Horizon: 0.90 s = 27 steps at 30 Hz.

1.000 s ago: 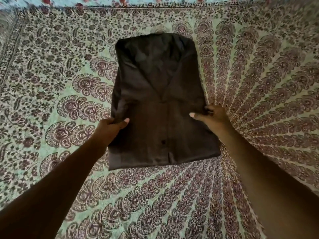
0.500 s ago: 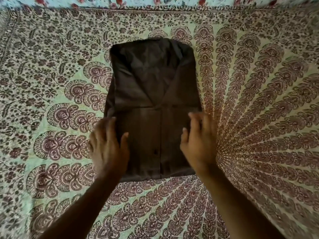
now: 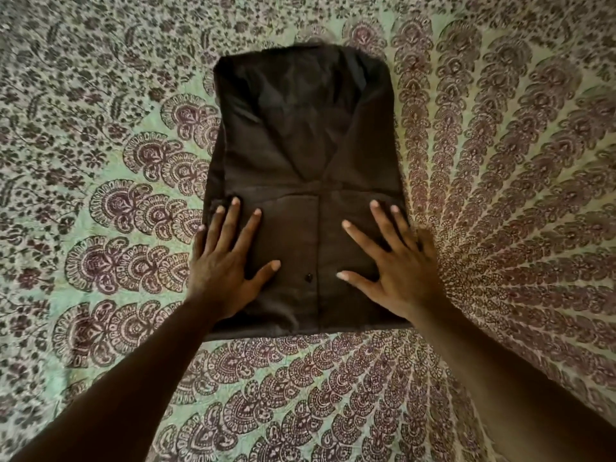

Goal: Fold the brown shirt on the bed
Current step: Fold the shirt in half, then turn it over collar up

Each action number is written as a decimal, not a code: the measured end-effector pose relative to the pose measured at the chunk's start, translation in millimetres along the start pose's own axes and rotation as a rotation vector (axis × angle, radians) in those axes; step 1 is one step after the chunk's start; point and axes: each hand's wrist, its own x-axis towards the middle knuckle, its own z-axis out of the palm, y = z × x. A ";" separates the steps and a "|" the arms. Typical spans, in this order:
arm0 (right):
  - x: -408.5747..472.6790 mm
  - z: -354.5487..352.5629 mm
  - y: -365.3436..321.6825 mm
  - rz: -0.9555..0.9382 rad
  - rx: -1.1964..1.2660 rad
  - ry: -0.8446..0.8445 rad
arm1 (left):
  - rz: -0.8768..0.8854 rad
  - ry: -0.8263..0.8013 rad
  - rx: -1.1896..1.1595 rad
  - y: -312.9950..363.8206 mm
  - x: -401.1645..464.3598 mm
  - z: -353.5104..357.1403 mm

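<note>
The brown shirt lies flat on the bed as a tall folded rectangle, collar at the far end, sleeves tucked in, and its lower part doubled up over the middle with a button showing. My left hand rests palm down on the shirt's near left part, fingers spread. My right hand presses flat on the near right part, fingers also apart. Neither hand grips the cloth.
A green bedspread with a dark maroon floral and fan pattern covers the whole bed around the shirt. My forearms reach in from the lower left and lower right corners.
A second ago both hands pinched the shirt's side edges. They let go, and now lie flat with fingers spread on the folded lower part.
</note>
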 end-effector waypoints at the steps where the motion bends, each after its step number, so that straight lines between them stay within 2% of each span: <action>1: -1.6 -2.8 7.1 0.005 0.005 -0.019 | 0.008 -0.027 -0.025 -1.6 0.2 -3.2; 5: -18.9 -22.3 14.5 -0.154 -0.013 -0.005 | 0.094 -0.074 -0.006 -2.4 -16.7 -28.3; 8: -51.0 -23.9 16.5 -0.416 0.020 0.100 | 0.276 -0.128 0.045 -1.8 -61.8 -41.3; 11: -79.2 -1.9 26.1 -0.533 0.005 0.098 | 0.412 -0.197 0.093 -12.1 -107.8 -31.0; 14: -83.9 9.5 32.5 -0.527 0.043 0.137 | 0.357 -0.108 -0.022 -16.0 -119.6 -18.2; 18: -70.7 -7.2 27.7 -0.425 0.129 0.319 | 0.254 0.012 -0.219 -11.1 -99.9 -26.0; 21: -54.0 -29.9 28.4 -0.332 0.229 0.441 | 0.156 0.093 -0.400 -4.9 -75.8 -62.0; 25: -5.4 -70.9 33.3 -0.167 0.400 0.509 | -0.076 0.316 -0.545 6.7 -25.1 -122.9; 27: 30.2 -90.6 39.4 -0.095 0.449 0.564 | -0.116 0.375 -0.571 6.6 10.2 -145.0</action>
